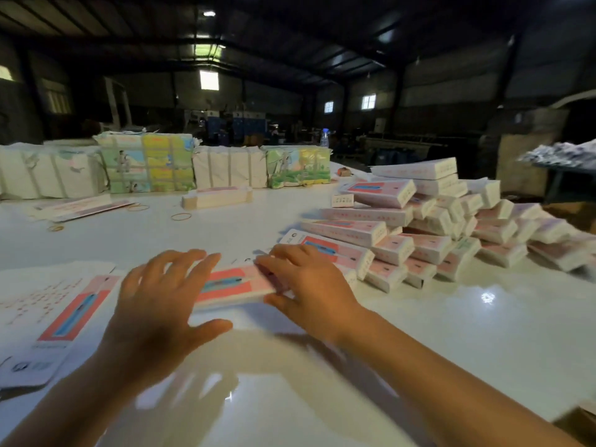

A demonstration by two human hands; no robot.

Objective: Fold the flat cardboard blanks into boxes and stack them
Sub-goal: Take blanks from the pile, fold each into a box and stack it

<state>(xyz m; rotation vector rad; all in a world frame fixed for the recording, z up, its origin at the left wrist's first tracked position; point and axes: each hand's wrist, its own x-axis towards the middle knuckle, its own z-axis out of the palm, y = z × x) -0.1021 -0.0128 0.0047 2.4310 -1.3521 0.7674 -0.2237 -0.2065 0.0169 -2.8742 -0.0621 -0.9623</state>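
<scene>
Hands are busy on one box [232, 283] in the middle of the white table [451, 333]. The left hand [161, 304] is spread wide over its near end, fingers straight, thumb stuck out toward the person. It looks like it is pressing or steadying, not grabbing. The right hand [309, 285] is at the far end, fingers bent down onto the end of the box, maybe tucking a flap in. It is blurry there, so I cannot tell if it pinches anything.

I think this is the closing step: the box is nearly shaped and the end still needs shutting.

Just past the right hand sits the pile [435, 233] of done boxes. Beside the left hand lies a flat blank [64, 314], waiting.

Next, I guess, the end must be pushed shut, then the box lifted over to the pile.
</scene>
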